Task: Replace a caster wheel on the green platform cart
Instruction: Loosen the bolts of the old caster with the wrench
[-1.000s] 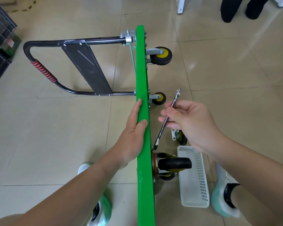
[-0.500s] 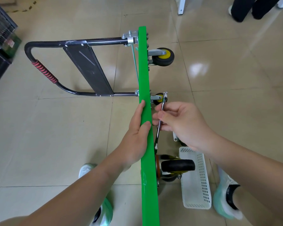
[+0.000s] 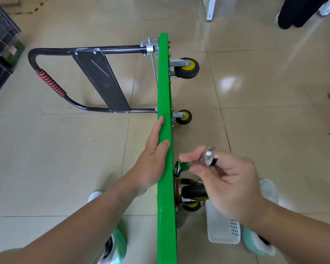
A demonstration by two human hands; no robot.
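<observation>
The cart [image 3: 165, 88] stands on its side on the floor [image 3: 65, 159], its green deck seen edge-on and its black handle [image 3: 51, 84] reaching out to the left. The left hand [image 3: 152, 164] rests on the deck's top edge, thumb across the edge and fingers straight along the left face. The right hand [image 3: 231, 187] is blurred, with its fingers curled round a wrench [image 3: 209, 158]. The wrench's lower end sits close to the deck's underside, just above the nearest caster [image 3: 193, 192]. Two more casters [image 3: 187, 68] jut from the underside toward the far end. A white basket [image 3: 223, 233] lies on the floor beside the near caster, partly hidden by the right hand.
</observation>
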